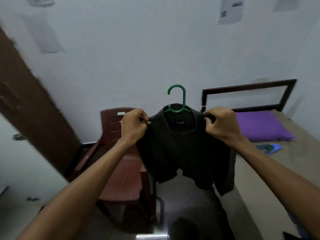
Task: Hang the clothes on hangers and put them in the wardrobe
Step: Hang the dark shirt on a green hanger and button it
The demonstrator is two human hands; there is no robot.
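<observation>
**Both hands pinch shirt shoulders, shirt on green hanger**

Left hand (134,126), fingers curled, pinches the shirt's shoulder seam at 9 o'clock from the collar. Right hand (220,124), fingers curled too, grips the opposite shoulder at 3 o'clock. Both hands hold the dark shirt (181,151) up in the air, mid frame, front facing the camera, label visible inside the neck. Green hanger (177,99) sits inside the collar, hook sticking straight up at 12 o'clock, open side to the left. One sleeve hangs down at 5 o'clock.

Brown plastic chair (121,161) behind and below the left forearm, 8 o'clock from the shirt. Bed (259,179) at 3 to 4 o'clock, dark headboard frame against the wall, purple pillow (261,126) just beyond the right hand. Blue and green hangers (269,148) lie on the mattress near the pillow, blurred. Brown door (26,101) far left. Papers (230,9) on the wall at 1 o'clock.
</observation>
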